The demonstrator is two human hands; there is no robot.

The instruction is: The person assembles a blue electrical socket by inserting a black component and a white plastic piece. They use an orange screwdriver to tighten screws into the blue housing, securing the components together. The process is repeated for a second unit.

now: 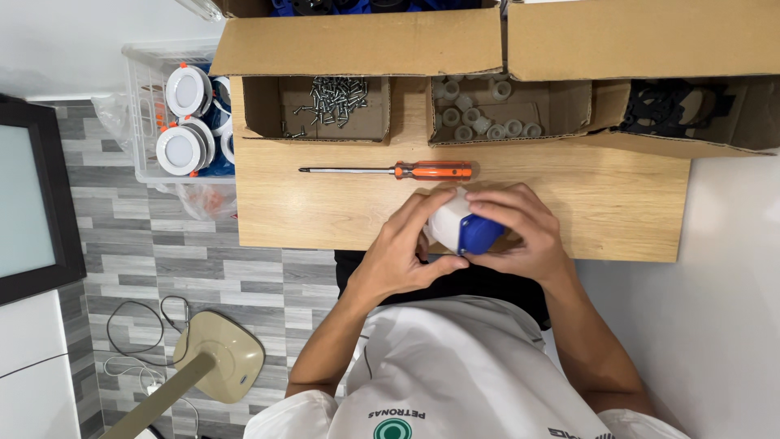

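**A:** Where does the white and blue part (465, 228) sit relative to the hands?

**B:** It lies between them, held just above the near edge of the wooden table (617, 203). The left hand (402, 252) grips it from 9 o'clock, fingers curled over the white body and thumb pressed under the blue cap. The right hand (520, 228) closes on it from 3 o'clock, fingers wrapped across the top. Both hands are clasped on the part; neither is free.

**A:** What lies nearest on the surface?

**B:** A screwdriver (390, 171) with an orange handle rests flat at 12 o'clock of the hands, just beyond the fingertips, its tip pointing toward 9 o'clock.

**A:** And further back?

**B:** Open cardboard boxes stand along the far edge. The box of screws (329, 102) is at 11 o'clock, the box of white plastic rings (479, 114) at 12 o'clock, and the box of black parts (674, 106) at 2 o'clock.

**A:** Describe the room.

**B:** The floor (146, 244) is grey wood-pattern tile. At 10 o'clock, beside the table, a clear plastic crate (146, 81) holds round white lamp fittings (185, 122). At 8 o'clock stands a beige fan base (223, 354) with a cable looped near it. A dark-framed panel (32, 195) fills the 9 o'clock margin.
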